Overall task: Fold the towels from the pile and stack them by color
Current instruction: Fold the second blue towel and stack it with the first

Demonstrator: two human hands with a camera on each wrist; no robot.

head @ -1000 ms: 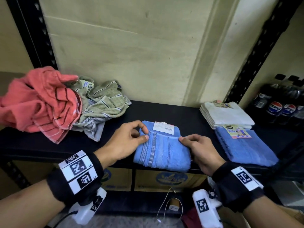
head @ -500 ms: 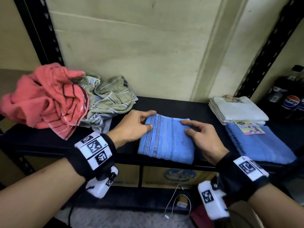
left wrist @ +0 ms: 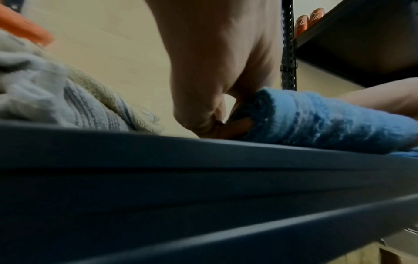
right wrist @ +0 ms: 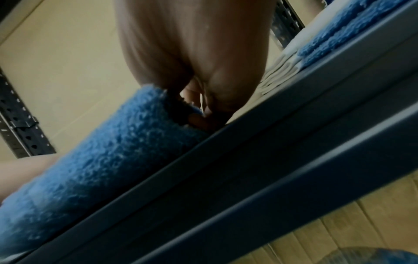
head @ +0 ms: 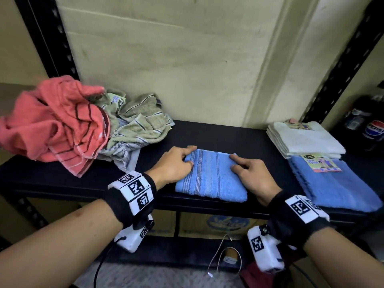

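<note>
Head view: folded blue towel (head: pixel 211 175) lies flat on the black shelf (head: pixel 62 177), centred between my hands, its stripes and long axis running from the front edge toward the wall. My left hand (head: pixel 173 165) pinches the towel's left edge, thumb on top. My right hand (head: pixel 252 176) rests on the right side, fingers relaxed on top. The blue stack (head: pixel 336 190) lies to my right, just beside the right hand, so I judge that hand the nearer for the transfer. White stack (head: pixel 305 140) sits behind it; unfolded pile (head: pixel 68 125) remains at left.

Left wrist view: left hand (left wrist: pixel 214 75) has fingers tucked under the towel (left wrist: pixel 321 119) edge, gripping it.

Right wrist view: right hand (right wrist: pixel 192 53) meets the thick, fluffy towel (right wrist: pixel 101 160) at its end; grip detail is too dark to tell.
</note>
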